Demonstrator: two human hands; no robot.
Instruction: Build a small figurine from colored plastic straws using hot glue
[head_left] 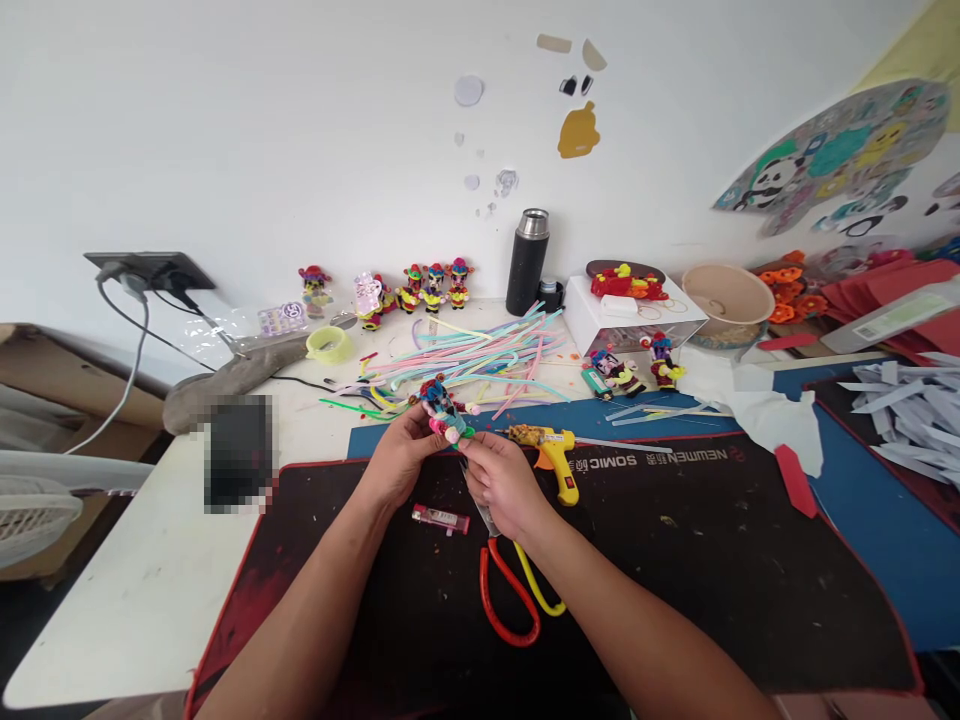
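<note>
Between my two hands is a small pipe-cleaner doll [448, 412] in blue, red, pink and teal, raised above the far edge of the black desk mat. My left hand [405, 450] grips its left side with the fingers closed. At its lower right, my right hand [501, 478] pinches the doll too. Scissors [510, 600] with one red and one yellow handle lie on the mat, their blades partly covered by my right hand. A pink lighter [441, 518] rests below my hands, and a yellow hot glue gun [553, 460] is just right of them.
Pastel pipe cleaners [472, 350] are heaped behind my hands. Several finished dolls [435, 287] line the wall beside a black thermos [528, 262]. A white box [637, 315], a beige bowl [726, 295] and white paper strips [911, 410] occupy the right. Yellow tape [328, 345] sits left.
</note>
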